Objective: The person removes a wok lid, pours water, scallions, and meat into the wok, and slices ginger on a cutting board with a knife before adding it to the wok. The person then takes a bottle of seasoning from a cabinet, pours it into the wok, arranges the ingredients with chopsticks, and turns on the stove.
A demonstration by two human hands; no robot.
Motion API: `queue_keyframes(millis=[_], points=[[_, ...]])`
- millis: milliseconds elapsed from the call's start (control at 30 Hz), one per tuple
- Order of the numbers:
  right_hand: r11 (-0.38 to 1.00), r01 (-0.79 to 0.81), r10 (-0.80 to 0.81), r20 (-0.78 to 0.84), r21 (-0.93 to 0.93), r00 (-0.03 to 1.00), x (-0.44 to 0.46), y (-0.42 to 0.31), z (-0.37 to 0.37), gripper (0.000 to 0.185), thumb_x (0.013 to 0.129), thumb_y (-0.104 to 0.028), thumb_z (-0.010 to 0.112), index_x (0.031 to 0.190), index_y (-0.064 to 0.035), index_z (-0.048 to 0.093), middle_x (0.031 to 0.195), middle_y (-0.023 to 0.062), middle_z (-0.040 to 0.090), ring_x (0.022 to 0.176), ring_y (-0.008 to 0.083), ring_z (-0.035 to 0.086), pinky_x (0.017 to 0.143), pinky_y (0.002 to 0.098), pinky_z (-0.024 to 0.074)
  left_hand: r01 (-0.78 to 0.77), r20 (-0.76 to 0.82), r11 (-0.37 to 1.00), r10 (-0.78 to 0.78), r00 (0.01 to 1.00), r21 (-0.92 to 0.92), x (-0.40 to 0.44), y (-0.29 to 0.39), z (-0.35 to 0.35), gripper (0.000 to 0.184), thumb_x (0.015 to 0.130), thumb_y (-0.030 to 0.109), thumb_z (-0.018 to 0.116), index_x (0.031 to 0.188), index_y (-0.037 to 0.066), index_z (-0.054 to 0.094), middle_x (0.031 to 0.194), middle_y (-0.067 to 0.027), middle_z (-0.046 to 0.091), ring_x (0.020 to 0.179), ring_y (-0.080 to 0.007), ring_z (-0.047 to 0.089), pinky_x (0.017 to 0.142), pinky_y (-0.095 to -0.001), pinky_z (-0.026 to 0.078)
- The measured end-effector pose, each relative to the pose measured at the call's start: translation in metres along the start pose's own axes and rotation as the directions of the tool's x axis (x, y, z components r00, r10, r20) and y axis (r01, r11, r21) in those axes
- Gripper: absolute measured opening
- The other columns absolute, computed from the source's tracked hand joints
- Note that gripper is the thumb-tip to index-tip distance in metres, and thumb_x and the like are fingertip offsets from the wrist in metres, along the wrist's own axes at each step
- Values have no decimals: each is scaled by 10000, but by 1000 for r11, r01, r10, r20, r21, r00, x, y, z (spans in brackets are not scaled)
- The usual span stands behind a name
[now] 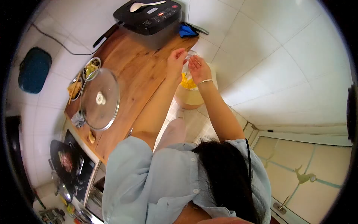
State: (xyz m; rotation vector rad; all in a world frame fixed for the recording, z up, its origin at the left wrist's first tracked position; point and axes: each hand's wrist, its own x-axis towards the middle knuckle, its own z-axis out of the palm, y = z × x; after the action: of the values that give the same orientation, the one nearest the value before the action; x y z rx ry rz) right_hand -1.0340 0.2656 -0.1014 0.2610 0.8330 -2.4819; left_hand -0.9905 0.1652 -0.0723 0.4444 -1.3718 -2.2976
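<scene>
Head-worn view — round-edged, wide — looks down over shirt (167,179) (very near) toward left hand (176,61), right hand (199,68).

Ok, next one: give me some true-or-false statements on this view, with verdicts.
1. A white spoon lies on the rice cooker. True.
2. Both hands touch the rice cooker. False: the left hand and right hand are near the bin.
3. Something yellow shows in the bin. True.
4. A bracelet circles the left wrist. False: the bracelet is on the right.
5. The glass lid covers the pan. False: the glass lid is at the wooden counter.
</scene>
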Motion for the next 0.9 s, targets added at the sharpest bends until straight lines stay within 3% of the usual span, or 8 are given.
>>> queue_keyframes(millis=[333,433,567,667,767,833,900], points=[[996,-16,32,-191,87,981,170,-60,-27,272,883,-210,553,1057,-1,555,986,85,579,915,202,554,848,298,468,100,-44,992,-104,994,-80,195,-77,72,235,852,90,571,1078,24,574,929,-29,588,838,-127,559,755,-250,462],[982,-4,43,-208,188,977,211,-59,-37,237,841,-133,586,1004,37,568,993,117,585,923,229,566,851,318,493,171,-113,982,-180,977,-85,235,-90,81,243,850,78,551,1087,28,567,936,-33,587,850,-138,558,745,-259,470],[980,-49,96,-241,194,966,250,-57,-40,186,848,-163,578,953,-10,571,958,100,580,899,223,557,829,312,481,172,-229,980,-192,954,-102,264,-106,81,286,845,68,538,1129,37,538,999,-53,577,895,-171,547,742,-289,480],[978,-85,133,-260,190,956,267,-57,-36,172,845,-171,581,920,-19,555,947,102,586,871,225,569,798,314,496,135,-215,978,-168,962,-159,282,-126,67,311,851,67,522,1161,43,510,1076,-73,554,914,-197,535,768,-324,481],[974,-110,157,-242,196,958,283,-55,-34,212,854,-212,595,935,-28,528,944,101,593,858,227,583,763,313,513,81,-341,969,-160,926,-235,289,-132,61,348,850,76,527,1194,47,488,1124,-84,535,933,-209,523,831,-342,460],[965,-128,179,-217,227,960,292,-53,-33,250,859,-248,605,954,-35,514,944,100,597,863,227,593,742,312,522,70,-399,987,-124,908,-148,289,-125,63,375,848,85,537,1214,40,471,1136,-89,530,968,-215,511,864,-355,443],[953,-160,224,-241,258,944,301,-50,-31,301,853,-269,615,1007,-27,521,1002,102,603,935,235,585,830,341,495,81,-404,990,-121,907,-114,290,-114,67,397,845,94,547,1227,31,458,1145,-94,526,995,-219,500,888,-361,429]])
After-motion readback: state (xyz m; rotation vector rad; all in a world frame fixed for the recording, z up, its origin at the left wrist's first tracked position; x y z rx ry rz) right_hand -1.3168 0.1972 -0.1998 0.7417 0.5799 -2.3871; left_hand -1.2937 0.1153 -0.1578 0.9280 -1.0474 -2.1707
